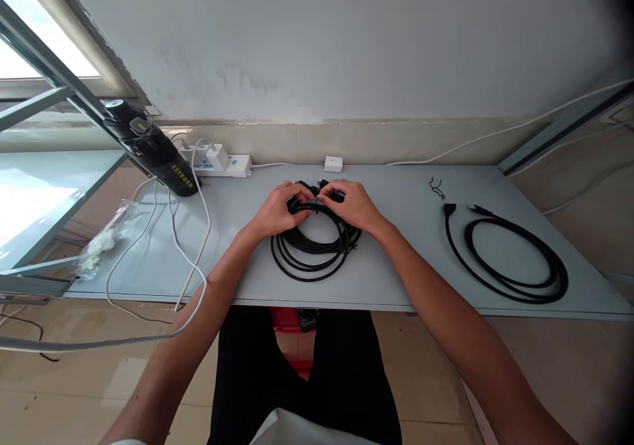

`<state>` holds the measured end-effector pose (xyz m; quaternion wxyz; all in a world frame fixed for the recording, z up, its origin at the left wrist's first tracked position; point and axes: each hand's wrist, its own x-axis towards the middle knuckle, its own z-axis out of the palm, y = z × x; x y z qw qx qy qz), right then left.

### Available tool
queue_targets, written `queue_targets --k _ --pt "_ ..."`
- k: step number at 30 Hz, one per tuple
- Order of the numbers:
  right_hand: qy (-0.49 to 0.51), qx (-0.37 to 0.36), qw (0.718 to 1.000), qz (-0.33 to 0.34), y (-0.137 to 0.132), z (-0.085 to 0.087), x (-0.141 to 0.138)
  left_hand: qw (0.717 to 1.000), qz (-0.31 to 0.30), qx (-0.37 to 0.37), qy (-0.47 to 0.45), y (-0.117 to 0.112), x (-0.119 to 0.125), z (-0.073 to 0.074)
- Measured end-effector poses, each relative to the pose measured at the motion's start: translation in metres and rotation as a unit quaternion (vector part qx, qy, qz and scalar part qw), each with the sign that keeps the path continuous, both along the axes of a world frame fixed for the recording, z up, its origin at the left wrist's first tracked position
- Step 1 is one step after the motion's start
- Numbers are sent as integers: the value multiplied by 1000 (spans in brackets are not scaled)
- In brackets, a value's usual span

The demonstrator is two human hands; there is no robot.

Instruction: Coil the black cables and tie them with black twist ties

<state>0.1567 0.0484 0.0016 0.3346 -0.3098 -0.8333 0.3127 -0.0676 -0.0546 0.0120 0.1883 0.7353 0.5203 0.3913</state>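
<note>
A coil of black cable [310,276] lies on the grey table in front of me, in several loops. At the coil's far side, my left hand [283,208] curls its fingers and thumb round the bundled strands. My right hand [352,202] is across from it, with thumb and forefinger pinched on a thin black twist tie [317,201] at the top of the loops. The fingertips of both hands almost meet there. Dark cable ends [323,183] stick out behind the hands. How far the tie goes round the strands cannot be made out.
A second black cable [557,270] lies loosely looped at the right, near several loose twist ties [436,189]. To the left are a black bottle [166,158], a white power strip [238,165], white cords [207,220] and a clear plastic bag [104,247]. A small white box [333,164] sits by the wall.
</note>
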Motion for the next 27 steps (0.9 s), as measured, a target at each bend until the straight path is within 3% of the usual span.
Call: queue_targets --k 7,10,14,19,23,27 --pt "3 -18 1000 11 4 1 3 1000 -9 12 -20 -2 1 2" --pt "62 -72 995 0 5 1 3 1000 -11 3 -21 0 0 0" --pt "215 -209 954 -9 12 7 5 1000 -10 -16 13 3 0 -2" --pt "276 -258 926 -16 16 18 9 999 11 -24 22 5 0 -3" --pt "261 -207 941 -57 25 24 18 997 15 -56 -44 5 -3 -5" --pt "182 -8 953 -244 53 30 59 988 14 -67 -142 4 -5 -4"
